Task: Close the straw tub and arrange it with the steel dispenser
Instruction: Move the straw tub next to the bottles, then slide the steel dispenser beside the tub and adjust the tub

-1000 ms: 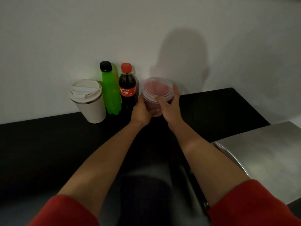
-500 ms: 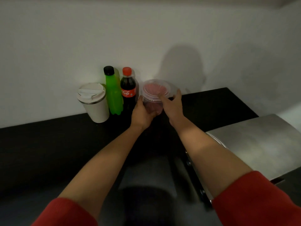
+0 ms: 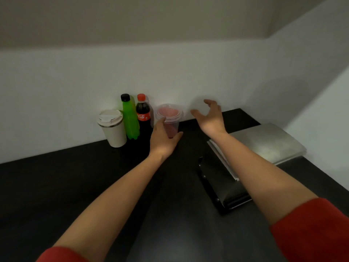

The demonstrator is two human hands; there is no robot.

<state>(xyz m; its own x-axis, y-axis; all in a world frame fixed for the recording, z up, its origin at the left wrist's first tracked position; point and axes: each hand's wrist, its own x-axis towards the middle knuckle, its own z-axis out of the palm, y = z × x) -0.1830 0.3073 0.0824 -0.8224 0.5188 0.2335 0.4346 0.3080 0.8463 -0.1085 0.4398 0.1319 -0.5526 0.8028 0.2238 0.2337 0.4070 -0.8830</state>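
So the straw tub (image 3: 169, 118) sits on the black counter (image 3: 56, 186) right against the white wall (image 3: 75, 82), just beside the Coca-Cola bottle (image 3: 143, 115), and its clear lid (image 3: 169, 111) is on top with the pink straws showing through. The left hand (image 3: 162, 139) is cupped round the tub's lower half, thumb on the right side and fingers on the left. The right hand (image 3: 209, 118) hovers to the right of the tub, fingers spread and curled, touching nothing. The steel dispenser (image 3: 264, 142) lies off to the right, apart from the tub. Left of the cola there's a green bottle (image 3: 130, 118), then a white travel cup (image 3: 113, 127). Red sleeves (image 3: 311, 233) on both arms.
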